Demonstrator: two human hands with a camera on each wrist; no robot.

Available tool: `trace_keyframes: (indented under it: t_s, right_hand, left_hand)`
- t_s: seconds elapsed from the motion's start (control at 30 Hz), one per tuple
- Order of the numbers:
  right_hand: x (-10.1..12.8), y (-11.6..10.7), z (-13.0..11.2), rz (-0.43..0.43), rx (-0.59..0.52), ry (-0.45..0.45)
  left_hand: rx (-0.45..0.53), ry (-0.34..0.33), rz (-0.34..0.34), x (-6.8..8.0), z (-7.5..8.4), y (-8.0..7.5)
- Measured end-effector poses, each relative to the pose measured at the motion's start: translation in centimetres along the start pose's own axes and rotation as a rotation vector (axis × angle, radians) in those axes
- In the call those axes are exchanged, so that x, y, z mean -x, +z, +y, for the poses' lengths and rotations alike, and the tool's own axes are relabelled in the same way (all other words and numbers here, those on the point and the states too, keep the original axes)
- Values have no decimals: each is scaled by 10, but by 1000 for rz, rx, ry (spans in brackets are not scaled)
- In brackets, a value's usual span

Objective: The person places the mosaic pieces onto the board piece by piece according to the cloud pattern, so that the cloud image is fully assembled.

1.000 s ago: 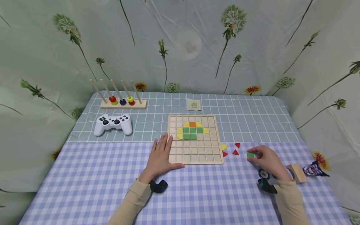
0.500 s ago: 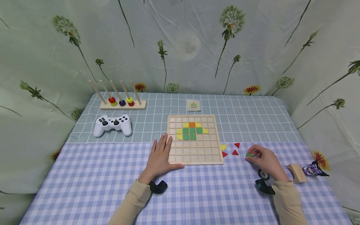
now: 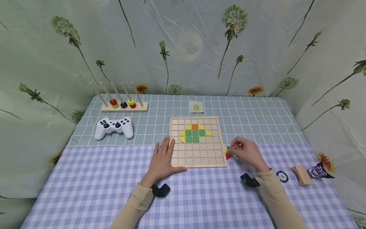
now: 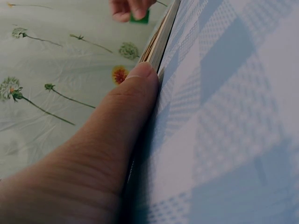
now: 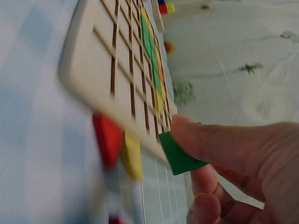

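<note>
My right hand (image 3: 246, 152) pinches a green square tile (image 5: 180, 156) between thumb and fingers, in the air just right of the wooden grid board (image 3: 200, 162). On the board, green squares (image 3: 195, 139), yellow curved pieces (image 3: 181, 139) and one orange square (image 3: 194, 126) fill part of the grid. My left hand (image 3: 161, 159) rests with spread, straight fingers at the board's left side, its thumb (image 4: 133, 88) along the near edge. Beside the board's right edge lie a yellow piece (image 5: 131, 156) and a red triangle (image 5: 108, 140); other red pieces are hidden by my right hand in the head view.
A small pattern card (image 3: 196, 107) lies behind the board. At the back left are a peg stand with rings (image 3: 124, 108) and a white game controller (image 3: 114, 127). To the right lie a round chip (image 3: 282, 176), a wooden arch block (image 3: 301, 175) and a purple-patterned item (image 3: 319, 172).
My right hand has lifted the green tile from the cloth and carried it left to the board's right edge. The round chip is now fully uncovered. My left hand stays in place.
</note>
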State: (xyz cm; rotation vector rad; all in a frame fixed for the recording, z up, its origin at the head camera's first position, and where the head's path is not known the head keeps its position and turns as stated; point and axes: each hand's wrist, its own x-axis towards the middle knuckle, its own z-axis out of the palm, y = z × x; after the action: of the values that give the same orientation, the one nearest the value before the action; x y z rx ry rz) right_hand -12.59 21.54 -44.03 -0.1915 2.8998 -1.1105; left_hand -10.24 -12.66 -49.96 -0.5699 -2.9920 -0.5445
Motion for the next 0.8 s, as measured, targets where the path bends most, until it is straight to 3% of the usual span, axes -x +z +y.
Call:
trace_keyframes:
  t_s: [0.3,0.57,0.8]
  right_hand:
    - [-31,30,-30,-19,-84,-65]
    - [-46,50,-50,-3,-59,-115]
    - [-55,57,-53,-9,9,-92]
  left_hand:
    - [6,-1,2,1,-1,0]
    - [9,-6,-8,1,-1,-1]
    - [5,-5,-10,0,0,0]
